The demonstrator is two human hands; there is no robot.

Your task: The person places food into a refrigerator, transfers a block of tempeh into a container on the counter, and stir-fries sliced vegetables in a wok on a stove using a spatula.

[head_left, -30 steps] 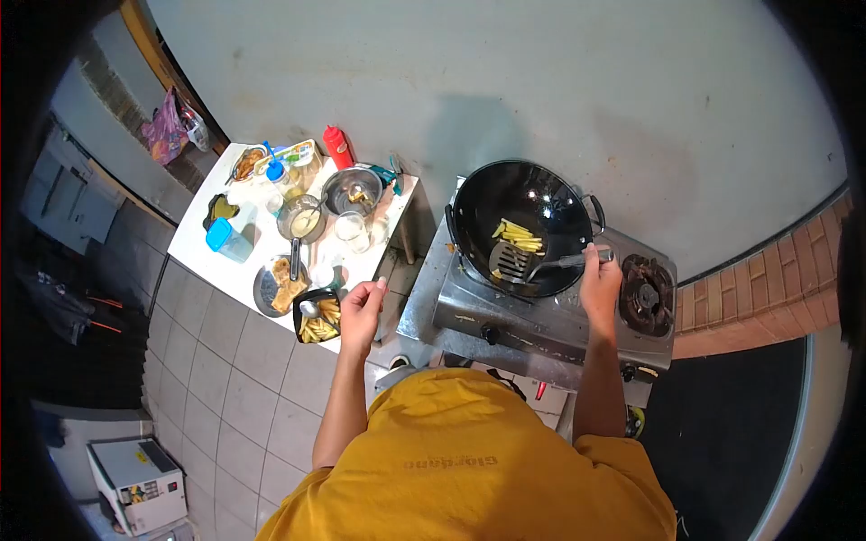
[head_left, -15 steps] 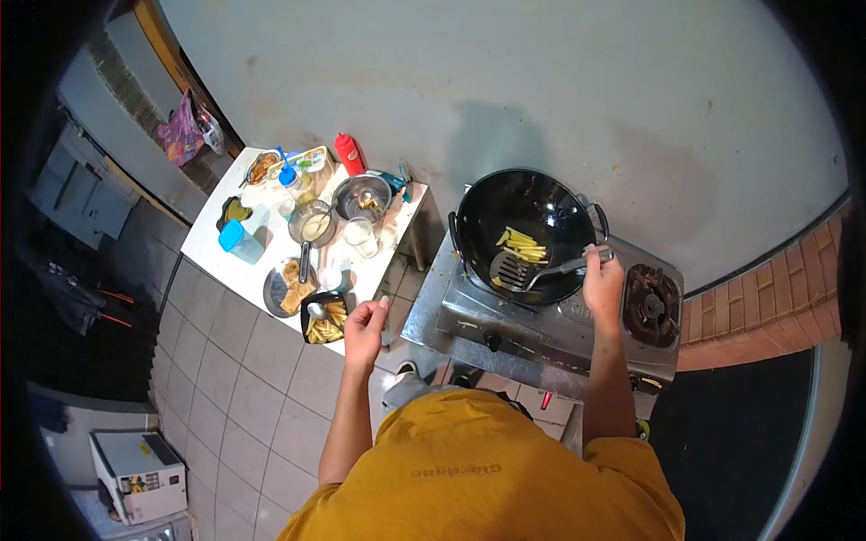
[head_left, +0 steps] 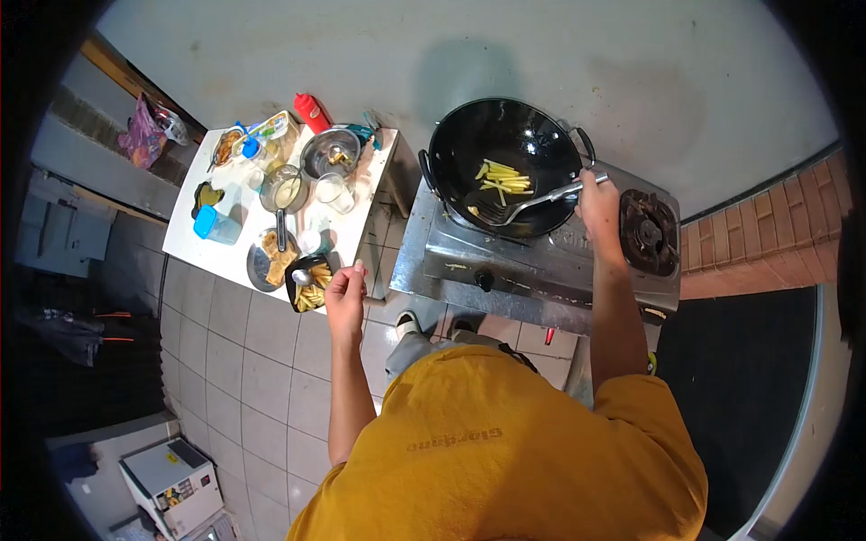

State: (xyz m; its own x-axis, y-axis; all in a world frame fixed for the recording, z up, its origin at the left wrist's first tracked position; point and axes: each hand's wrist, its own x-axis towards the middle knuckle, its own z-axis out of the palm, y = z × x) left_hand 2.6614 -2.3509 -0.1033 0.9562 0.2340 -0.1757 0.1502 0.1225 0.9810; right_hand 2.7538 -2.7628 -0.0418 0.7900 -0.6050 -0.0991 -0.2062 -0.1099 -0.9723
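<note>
A pink plastic bag shows at upper left. On the white table, left of centre, a red squeeze bottle is just above a metal bowl, with a blue-lidded plastic container nearer the left edge. A boxy white appliance stands at lower left; brickwork runs along the right.
</note>
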